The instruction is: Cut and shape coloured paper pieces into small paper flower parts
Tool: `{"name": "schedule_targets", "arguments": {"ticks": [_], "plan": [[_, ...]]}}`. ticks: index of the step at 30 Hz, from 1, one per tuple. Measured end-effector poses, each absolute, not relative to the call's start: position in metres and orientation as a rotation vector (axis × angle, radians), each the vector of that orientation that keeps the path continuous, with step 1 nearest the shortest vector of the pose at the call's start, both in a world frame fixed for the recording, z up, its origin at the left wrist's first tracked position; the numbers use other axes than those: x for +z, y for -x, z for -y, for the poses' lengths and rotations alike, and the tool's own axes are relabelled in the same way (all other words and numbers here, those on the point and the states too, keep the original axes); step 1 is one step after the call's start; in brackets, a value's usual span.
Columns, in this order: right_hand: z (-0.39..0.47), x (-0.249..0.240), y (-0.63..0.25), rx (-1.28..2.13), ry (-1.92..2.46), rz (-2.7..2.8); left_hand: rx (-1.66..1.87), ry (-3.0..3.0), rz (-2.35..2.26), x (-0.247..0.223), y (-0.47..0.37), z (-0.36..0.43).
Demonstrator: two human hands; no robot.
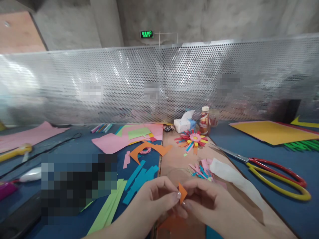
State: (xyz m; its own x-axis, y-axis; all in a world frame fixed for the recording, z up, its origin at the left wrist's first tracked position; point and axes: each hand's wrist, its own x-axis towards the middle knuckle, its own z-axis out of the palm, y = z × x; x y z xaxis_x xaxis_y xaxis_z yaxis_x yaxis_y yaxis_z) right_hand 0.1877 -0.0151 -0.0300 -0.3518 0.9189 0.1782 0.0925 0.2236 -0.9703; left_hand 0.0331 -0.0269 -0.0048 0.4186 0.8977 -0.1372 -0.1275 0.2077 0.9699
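Observation:
Between my two hands is a small folded piece of orange paper (182, 192), pinched by the fingertips of both. My left hand (161, 196) grips its left edge with thumb and forefinger. From the other side, my right hand (206, 200) has its thumb and fingers closed on the right edge. Below them a larger orange paper piece (171, 224) lies on the brown cardboard (174, 156). Ahead sits a many-coloured paper flower (194, 138) with a pink centre. Nearer are pink and blue paper strips (203, 169) beside a white tissue (230, 177).
Red-and-yellow-handled scissors (249, 160) lie to the right, beyond them yellow card (271, 131). Blue strips (141, 179), green strips (108, 209) and an orange offcut (139, 151) are on the left. A tissue pack (184, 125) and bottle (204, 121) stand before a perforated metal screen (124, 83).

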Motion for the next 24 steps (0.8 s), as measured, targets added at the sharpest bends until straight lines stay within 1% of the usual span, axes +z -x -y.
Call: {"name": "schedule_targets", "arguments": {"ticks": [5, 13, 24], "plan": [[0.017, -0.023, -0.187, 1.243, 1.021, 1.674, 0.854, -1.145, -0.855, -0.007, -0.031, 0.027], [0.014, -0.036, -0.188, 1.223, 0.933, 1.634, 0.848, -1.141, -0.861, -0.005, -0.033, 0.027], [0.016, -0.023, -0.187, 1.265, 1.014, 1.641, 0.834, -1.168, -0.926, -0.003, -0.034, 0.029]]}}
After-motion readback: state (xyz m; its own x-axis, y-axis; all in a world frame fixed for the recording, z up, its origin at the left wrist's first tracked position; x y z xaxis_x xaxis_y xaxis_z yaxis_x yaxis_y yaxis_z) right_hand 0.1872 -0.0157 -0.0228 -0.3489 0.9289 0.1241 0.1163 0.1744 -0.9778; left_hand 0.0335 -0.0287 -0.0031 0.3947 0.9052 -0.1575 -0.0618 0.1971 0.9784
